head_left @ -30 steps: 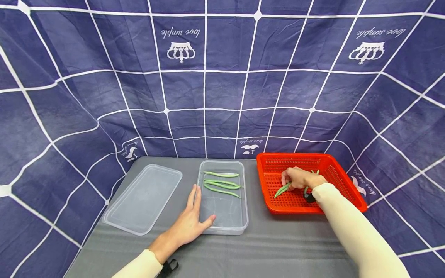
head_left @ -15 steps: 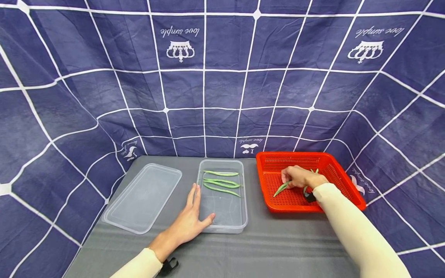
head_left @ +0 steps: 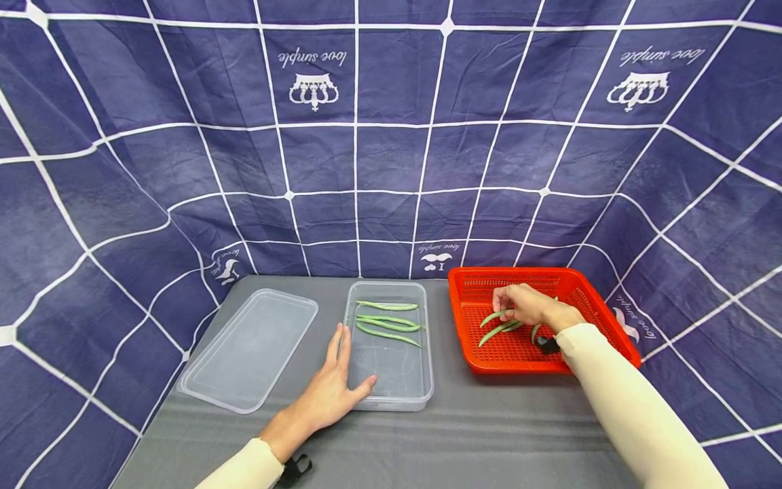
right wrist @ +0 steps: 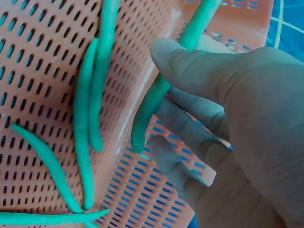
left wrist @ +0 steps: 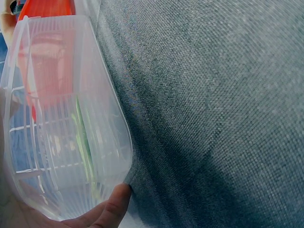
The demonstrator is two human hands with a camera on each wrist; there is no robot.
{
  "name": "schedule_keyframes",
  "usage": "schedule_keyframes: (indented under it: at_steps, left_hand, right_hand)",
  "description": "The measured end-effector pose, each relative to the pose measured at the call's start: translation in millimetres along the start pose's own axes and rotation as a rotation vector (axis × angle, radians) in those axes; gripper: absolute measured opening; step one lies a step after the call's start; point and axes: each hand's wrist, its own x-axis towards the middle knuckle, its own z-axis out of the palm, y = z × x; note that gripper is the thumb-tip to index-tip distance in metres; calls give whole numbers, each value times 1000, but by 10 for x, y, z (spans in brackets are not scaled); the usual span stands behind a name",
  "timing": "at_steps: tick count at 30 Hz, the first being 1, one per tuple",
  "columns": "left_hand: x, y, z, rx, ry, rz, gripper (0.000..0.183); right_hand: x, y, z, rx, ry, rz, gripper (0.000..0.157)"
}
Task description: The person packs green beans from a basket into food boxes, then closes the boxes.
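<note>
My right hand [head_left: 527, 304] is over the red basket [head_left: 467, 350], pinching a green bean [right wrist: 151, 100] between thumb and fingers. Other green beans [right wrist: 83, 128] lie on the basket's slotted floor below it. Left of the basket stands a clear plastic container [head_left: 391, 380] with several green beans [head_left: 389, 334] laid crosswise in its far half. My left hand [head_left: 330, 394] rests against this container's left side, fingers straight and thumb spread over the near end. A fingertip [left wrist: 122, 191] touches the container wall in the left wrist view.
A clear flat lid [head_left: 250, 350] lies on the grey cloth-covered table [head_left: 464, 435] at the left. Blue cloth with white lines [head_left: 391, 159] hangs behind the table and at both sides.
My right hand has lifted slightly within the basket with one bean pinched, and this bean now shows apart from those below. The left hand and the container have stayed in place.
</note>
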Motion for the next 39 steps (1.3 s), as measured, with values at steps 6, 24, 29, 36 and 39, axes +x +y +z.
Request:
schedule_keyframes:
  at_steps: [6, 24, 29, 36, 39]
  left_hand:
    - [-4, 4, -1, 1, -8, -8, 118]
    - [-9, 3, -2, -2, -4, -4, 118]
    - [-15, 11, 1, -1, 5, 6, 117]
    - [10, 15, 4, 1, 9, 21, 118]
    - [4, 4, 2, -2, 4, 15, 119]
  right_hand:
    - [5, -170, -41, -28, 25, 34, 31]
    - [120, -510, -124, -70, 110, -60, 29]
    - [177, -661, -136, -85, 139, -90, 23]
    - [278, -833, -139, -100, 166, -100, 21]
    - [345, -940, -132, -86, 136, -95, 21]
